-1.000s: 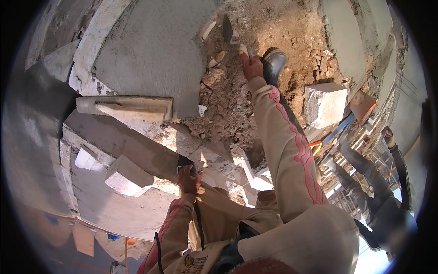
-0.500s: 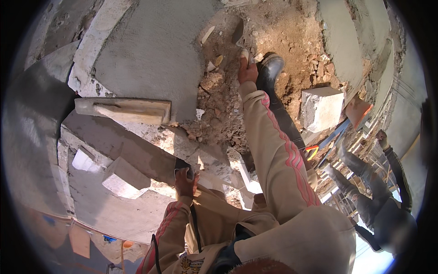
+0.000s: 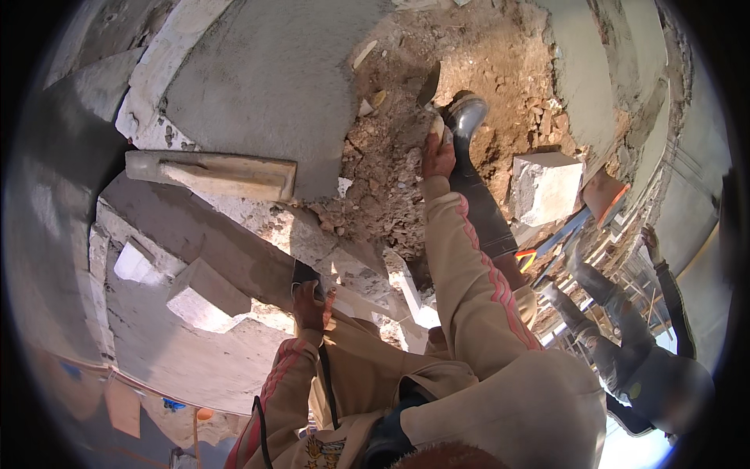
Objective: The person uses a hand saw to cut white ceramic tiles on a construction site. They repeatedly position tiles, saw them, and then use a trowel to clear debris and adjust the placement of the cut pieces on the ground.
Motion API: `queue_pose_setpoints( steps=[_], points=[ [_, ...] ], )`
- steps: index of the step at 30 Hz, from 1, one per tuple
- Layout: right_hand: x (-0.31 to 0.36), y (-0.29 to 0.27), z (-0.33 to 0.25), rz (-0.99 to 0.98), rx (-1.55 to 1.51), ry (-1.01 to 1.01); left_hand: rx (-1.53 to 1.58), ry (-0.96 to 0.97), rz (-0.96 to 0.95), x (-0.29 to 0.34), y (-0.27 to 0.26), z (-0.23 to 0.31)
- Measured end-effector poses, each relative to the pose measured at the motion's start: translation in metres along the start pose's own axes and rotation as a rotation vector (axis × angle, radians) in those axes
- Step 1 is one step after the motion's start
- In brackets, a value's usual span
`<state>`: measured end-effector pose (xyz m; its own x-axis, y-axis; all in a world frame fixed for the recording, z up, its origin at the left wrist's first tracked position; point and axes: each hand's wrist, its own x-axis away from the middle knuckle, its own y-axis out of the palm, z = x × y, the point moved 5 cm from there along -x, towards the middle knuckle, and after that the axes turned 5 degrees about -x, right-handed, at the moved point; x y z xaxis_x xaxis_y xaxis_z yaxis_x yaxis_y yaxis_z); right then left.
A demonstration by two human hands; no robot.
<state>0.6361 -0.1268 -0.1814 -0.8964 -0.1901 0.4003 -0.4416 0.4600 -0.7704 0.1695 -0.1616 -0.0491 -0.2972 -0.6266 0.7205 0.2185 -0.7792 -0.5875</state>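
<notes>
My right hand (image 3: 439, 159) is closed round the pale handle of a trowel (image 3: 429, 84). The trowel's dark blade is over the loose brown soil (image 3: 492, 47), just left of the toe of my black rubber boot (image 3: 471, 117). Lower on the left, my left hand (image 3: 312, 305) has its fingers curled at a small dark object (image 3: 303, 273) beside my trouser leg. What that object is cannot be made out. A wooden float (image 3: 226, 173) with a raised handle lies left of the soil, at the near edge of the smooth grey mortar (image 3: 266, 86).
Pale blocks stand at the right (image 3: 547, 187) and lower left (image 3: 205, 295). An orange-edged piece (image 3: 605, 197) and a blue strip (image 3: 564, 234) lie beyond the right block. Another person (image 3: 633, 328) in dark clothes is at the lower right. Rubble (image 3: 383, 195) borders the mortar.
My right hand has drawn the trowel back toward me and slightly right, with the blade now closer to the boot. The left hand stays by the dark object. The view has shifted slightly.
</notes>
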Motion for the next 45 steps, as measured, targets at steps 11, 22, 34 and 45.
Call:
queue_pose_setpoints(
  steps=[11,22,34,45],
  points=[
    [0.062,0.005,0.034,0.018,-0.048,0.048,0.041,-0.001,0.042,0.003,0.003,-0.002],
    [0.033,0.001,0.011,0.124,0.001,0.003,0.075,-0.009,0.056,0.003,0.007,-0.008],
    [-0.039,0.017,-0.042,0.078,0.175,-0.057,0.169,-0.002,0.085,0.007,-0.002,0.002],
    [0.092,-0.069,-0.010,-0.068,-0.601,0.254,0.326,-0.012,0.281,0.054,-0.096,-0.048]
  ],
)
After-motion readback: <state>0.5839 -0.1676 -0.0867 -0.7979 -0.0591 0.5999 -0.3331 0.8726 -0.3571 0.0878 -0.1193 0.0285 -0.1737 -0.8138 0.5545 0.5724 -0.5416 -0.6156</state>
